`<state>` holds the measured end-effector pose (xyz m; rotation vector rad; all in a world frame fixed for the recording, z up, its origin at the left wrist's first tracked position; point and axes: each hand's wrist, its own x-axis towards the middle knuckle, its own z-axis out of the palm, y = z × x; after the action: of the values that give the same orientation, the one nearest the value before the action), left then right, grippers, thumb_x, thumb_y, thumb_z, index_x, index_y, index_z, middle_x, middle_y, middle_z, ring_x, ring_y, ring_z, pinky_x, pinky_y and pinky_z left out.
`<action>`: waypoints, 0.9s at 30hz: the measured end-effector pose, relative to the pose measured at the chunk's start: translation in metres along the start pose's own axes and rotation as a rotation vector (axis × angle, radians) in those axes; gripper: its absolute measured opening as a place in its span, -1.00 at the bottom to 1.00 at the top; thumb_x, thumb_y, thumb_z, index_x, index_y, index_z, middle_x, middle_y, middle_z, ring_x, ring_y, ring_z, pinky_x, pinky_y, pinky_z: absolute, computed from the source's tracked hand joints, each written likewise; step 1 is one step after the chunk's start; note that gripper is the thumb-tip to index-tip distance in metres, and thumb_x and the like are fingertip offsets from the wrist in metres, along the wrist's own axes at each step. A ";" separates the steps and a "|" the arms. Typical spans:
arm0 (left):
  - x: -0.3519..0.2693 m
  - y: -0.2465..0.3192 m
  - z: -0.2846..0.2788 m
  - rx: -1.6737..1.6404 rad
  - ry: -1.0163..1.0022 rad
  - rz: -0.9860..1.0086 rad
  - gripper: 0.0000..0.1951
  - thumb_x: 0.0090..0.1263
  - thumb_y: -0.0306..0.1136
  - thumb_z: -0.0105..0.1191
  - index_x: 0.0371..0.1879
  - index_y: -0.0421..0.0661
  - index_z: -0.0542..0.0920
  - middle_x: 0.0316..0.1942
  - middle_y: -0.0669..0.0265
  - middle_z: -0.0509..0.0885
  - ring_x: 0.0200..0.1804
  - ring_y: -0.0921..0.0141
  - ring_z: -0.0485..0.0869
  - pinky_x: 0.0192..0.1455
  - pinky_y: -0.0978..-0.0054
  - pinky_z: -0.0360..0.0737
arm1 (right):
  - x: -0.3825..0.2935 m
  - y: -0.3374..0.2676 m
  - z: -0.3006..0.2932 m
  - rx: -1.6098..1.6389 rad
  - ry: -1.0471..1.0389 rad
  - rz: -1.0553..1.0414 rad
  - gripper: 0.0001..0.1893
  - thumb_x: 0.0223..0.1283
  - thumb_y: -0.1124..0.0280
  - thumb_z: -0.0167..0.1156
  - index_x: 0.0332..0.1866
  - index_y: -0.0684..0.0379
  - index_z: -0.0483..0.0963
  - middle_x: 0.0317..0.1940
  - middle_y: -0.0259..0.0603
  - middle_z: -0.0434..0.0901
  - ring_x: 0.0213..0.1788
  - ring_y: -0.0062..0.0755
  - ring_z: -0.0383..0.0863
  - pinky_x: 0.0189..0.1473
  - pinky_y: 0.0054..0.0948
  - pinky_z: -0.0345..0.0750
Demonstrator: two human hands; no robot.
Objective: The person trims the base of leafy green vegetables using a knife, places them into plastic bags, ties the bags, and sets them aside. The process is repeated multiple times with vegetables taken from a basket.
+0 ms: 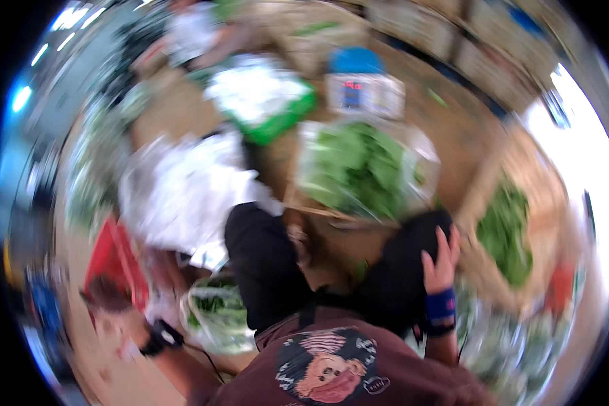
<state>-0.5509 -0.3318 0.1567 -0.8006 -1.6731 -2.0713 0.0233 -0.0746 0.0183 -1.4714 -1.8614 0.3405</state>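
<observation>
My right hand [440,266] rests on my right knee, fingers apart, with nothing in it. Low on the left, my left hand [116,325] is blurred beside a red plastic basket [101,254]. A dark brown rounded thing [109,294] lies at its fingers; whether I hold it cannot be told. Before my knees sits a clear plastic bag of leafy greens [358,167]. A digital scale [352,94] with a blue top and lit red digits stands just beyond it. Another bag of greens [221,309] lies by my left thigh.
White plastic bags [182,193] are heaped left of my left knee. A green crate [284,119] bears more white plastic. To the right, a large tan container [543,218] holds loose greens [507,233]. Another person [193,35] is at the upper left. Bagged vegetables [507,350] lie lower right.
</observation>
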 end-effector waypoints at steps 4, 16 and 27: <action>-0.035 -0.034 0.078 0.087 -0.394 0.149 -0.48 0.35 -0.34 -0.11 0.28 -0.14 0.13 -0.03 0.21 0.50 -0.08 0.29 0.54 0.04 0.29 0.49 | -0.039 0.015 0.000 0.196 -0.088 0.080 -0.36 0.01 0.40 0.23 0.27 0.15 0.23 0.32 0.06 0.08 0.37 0.02 0.06 0.35 -0.25 0.10; -0.264 0.086 0.362 -0.353 -1.396 -0.350 -0.64 0.37 -0.42 -0.22 0.10 -0.28 0.37 -0.21 0.18 0.55 -0.20 0.37 0.53 -0.05 0.42 0.48 | -0.221 0.099 -0.036 0.208 0.791 1.012 -0.85 0.21 0.39 0.03 -0.30 0.28 0.42 -0.43 -0.20 0.43 -0.39 -0.40 0.42 -0.23 -0.48 0.40; -0.540 0.133 0.377 -0.250 -2.248 0.871 -0.34 0.13 -0.11 0.14 0.19 -0.13 0.24 -0.12 0.02 0.57 -0.05 0.14 0.57 -0.01 0.26 0.49 | -0.094 0.102 -0.036 0.902 0.515 0.949 -0.79 0.18 0.51 -0.02 -0.14 0.26 0.50 -0.55 -0.45 0.40 -0.51 -0.66 0.35 -0.44 -0.67 0.31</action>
<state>0.0235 -0.0364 -0.0277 -3.5340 -0.7337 -0.0301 0.1295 -0.1378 -0.0534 -1.4484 -0.3690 0.9724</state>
